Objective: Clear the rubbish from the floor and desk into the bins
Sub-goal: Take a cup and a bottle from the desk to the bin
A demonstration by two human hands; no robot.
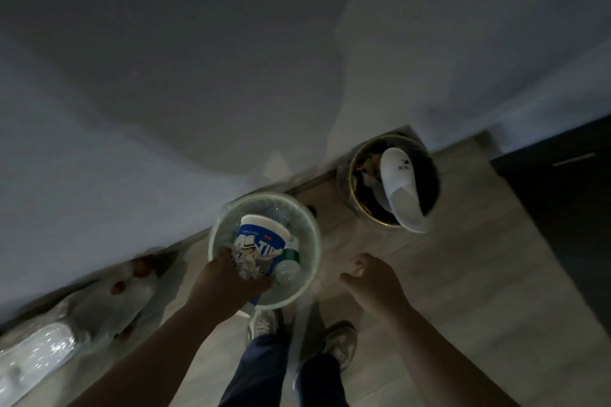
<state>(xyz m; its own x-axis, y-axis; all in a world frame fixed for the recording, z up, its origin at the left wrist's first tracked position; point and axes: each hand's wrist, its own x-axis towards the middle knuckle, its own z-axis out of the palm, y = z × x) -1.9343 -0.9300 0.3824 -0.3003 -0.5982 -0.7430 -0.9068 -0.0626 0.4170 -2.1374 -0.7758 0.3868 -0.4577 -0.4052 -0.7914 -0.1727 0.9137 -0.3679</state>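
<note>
left grip (228,277) clamped on the blue-and-white paper cup (261,241), half down in the clear bin (267,197); right grip (373,277) spread, empty. i'd worry it lands on the plastic bottle (289,263) — rides high, then tips onto the floor (446,274).

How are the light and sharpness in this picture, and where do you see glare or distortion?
Head view: dim overall, with a broad shadow on the wall; motion blur softens the white slipper and the dark bin; glare on the plastic wrap at lower left; the wide-angle lens tilts and bends the wall's base.
</note>
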